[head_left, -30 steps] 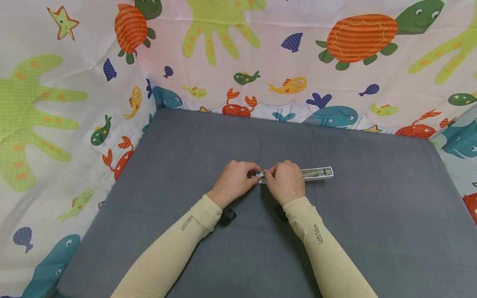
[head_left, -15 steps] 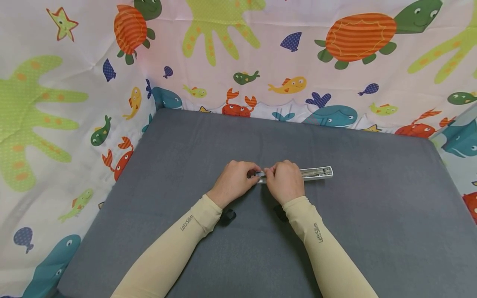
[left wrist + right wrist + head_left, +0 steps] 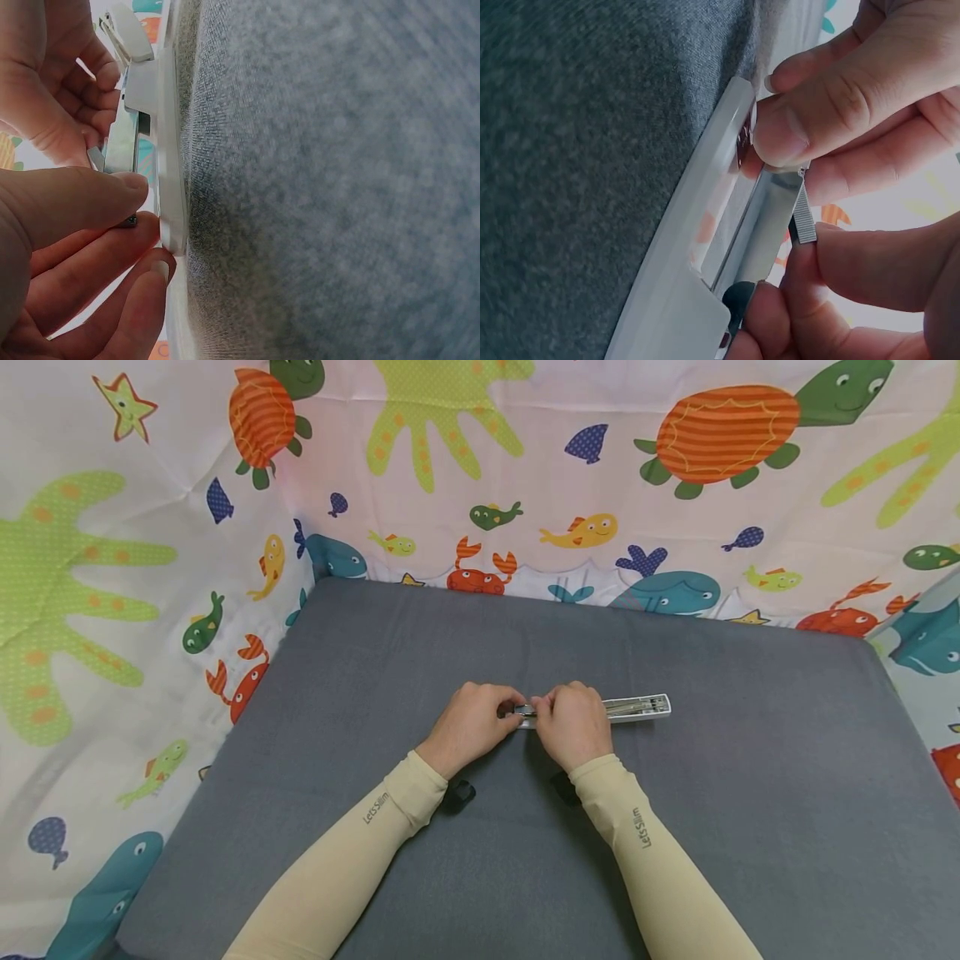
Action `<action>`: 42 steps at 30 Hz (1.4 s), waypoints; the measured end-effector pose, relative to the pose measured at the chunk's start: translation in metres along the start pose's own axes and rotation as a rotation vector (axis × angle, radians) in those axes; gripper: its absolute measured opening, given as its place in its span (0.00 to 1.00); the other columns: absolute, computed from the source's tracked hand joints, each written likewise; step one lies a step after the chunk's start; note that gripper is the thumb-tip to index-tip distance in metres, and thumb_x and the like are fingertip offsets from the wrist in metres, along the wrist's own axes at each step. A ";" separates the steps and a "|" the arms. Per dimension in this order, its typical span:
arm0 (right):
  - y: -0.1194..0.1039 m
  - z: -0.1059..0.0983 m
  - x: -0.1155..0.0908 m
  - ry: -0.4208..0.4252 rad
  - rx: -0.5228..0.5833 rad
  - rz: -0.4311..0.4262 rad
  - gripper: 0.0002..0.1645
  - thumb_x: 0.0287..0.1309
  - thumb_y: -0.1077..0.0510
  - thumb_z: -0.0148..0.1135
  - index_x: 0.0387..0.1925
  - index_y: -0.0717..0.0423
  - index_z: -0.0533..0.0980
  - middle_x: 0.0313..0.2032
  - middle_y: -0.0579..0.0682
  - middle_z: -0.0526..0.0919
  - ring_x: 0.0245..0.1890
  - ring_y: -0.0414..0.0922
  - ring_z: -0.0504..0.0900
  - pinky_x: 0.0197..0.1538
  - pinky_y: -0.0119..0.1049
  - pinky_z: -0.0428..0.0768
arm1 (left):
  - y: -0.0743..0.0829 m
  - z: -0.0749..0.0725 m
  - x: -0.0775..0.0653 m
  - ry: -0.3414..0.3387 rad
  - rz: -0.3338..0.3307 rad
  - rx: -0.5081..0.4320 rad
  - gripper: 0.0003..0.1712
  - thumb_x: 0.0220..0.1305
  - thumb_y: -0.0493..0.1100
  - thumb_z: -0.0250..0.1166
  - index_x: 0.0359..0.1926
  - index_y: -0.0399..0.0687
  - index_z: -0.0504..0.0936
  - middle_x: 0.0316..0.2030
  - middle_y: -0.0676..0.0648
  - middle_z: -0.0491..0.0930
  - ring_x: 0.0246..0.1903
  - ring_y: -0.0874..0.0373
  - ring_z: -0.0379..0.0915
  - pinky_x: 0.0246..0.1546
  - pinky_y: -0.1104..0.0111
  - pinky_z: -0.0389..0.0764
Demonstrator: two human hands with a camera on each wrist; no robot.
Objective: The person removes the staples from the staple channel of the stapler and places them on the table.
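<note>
An opened white stapler [image 3: 645,708] lies on the grey surface, its cover folded back to the right. My left hand [image 3: 472,722] pinches the front end of the metal magazine [image 3: 769,217] between thumb and fingers; that end is partly hidden under the thumb. Beside it, my right hand [image 3: 573,727] pinches a short ribbed strip of staples [image 3: 804,217] between thumb and index finger. The strip sits tilted against the magazine's top edge, close to the left thumb. In the left wrist view, the stapler's white base [image 3: 171,187] stands along the cloth.
Grey cloth [image 3: 750,777] covers the table on all sides of the hands. A printed curtain [image 3: 450,443] with sea animals stands along the back and the sides. Dark wrist cameras [image 3: 459,796] sit under the cuffs of both beige sleeves [image 3: 345,860].
Both hands stay in nearly the same place over the stapler. The bright metal piece between the fingertips looks slightly tilted compared with a second ago.
</note>
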State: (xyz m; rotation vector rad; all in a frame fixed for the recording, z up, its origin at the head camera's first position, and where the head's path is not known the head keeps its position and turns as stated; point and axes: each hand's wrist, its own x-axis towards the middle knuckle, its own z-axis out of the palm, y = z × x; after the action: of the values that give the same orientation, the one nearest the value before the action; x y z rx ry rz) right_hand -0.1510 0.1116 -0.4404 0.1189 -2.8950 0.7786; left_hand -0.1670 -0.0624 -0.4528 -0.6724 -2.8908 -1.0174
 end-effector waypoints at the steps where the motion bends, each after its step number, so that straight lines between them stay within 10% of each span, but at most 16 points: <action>1: 0.000 0.000 0.000 -0.003 -0.001 0.002 0.21 0.74 0.53 0.68 0.24 0.60 0.86 0.27 0.58 0.83 0.31 0.58 0.79 0.42 0.52 0.77 | 0.000 0.000 0.000 0.000 -0.003 -0.001 0.11 0.70 0.42 0.75 0.51 0.50 0.93 0.42 0.48 0.93 0.38 0.59 0.89 0.42 0.62 0.89; 42: 0.014 -0.028 0.001 -0.039 -0.023 0.059 0.21 0.76 0.54 0.64 0.28 0.64 0.85 0.30 0.60 0.83 0.35 0.59 0.80 0.43 0.53 0.76 | 0.002 0.000 0.001 -0.005 -0.023 -0.026 0.10 0.70 0.41 0.75 0.50 0.49 0.94 0.41 0.50 0.93 0.32 0.63 0.84 0.35 0.69 0.85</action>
State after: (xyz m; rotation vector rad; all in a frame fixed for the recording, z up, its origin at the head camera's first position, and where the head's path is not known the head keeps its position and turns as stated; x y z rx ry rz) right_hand -0.1507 0.1377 -0.4227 0.0472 -2.9558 0.7609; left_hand -0.1669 -0.0612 -0.4516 -0.6455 -2.9014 -1.0594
